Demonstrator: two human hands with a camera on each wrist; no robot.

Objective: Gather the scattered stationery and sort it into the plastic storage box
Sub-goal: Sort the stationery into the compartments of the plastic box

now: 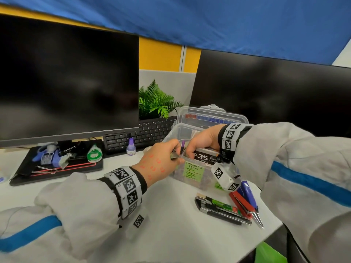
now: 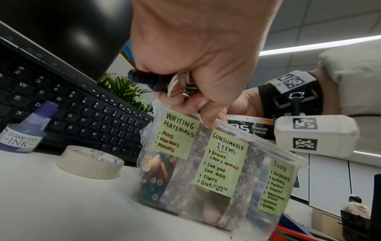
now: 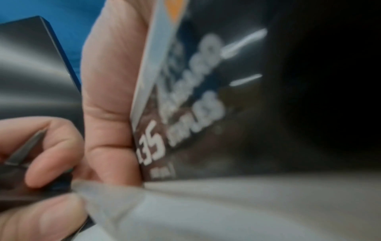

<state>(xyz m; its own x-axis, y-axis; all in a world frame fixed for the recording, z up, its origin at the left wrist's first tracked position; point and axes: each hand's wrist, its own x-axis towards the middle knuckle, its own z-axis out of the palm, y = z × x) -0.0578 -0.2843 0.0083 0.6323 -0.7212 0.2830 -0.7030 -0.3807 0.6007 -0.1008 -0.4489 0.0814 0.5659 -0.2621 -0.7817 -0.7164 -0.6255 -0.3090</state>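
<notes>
Now we lower the staples box (image 1: 206, 155) into the storage box (image 1: 191, 172), right hand (image 1: 202, 141) gripping it; left hand (image 1: 161, 158) clutches binder clips (image 2: 180, 84), due next under Tools.

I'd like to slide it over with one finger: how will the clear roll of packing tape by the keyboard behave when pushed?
The clear roll of packing tape lies flat on the white desk, so it should slide, not roll. It looks light: a hollow ring. Tipped on edge, it would probably roll away.
</notes>
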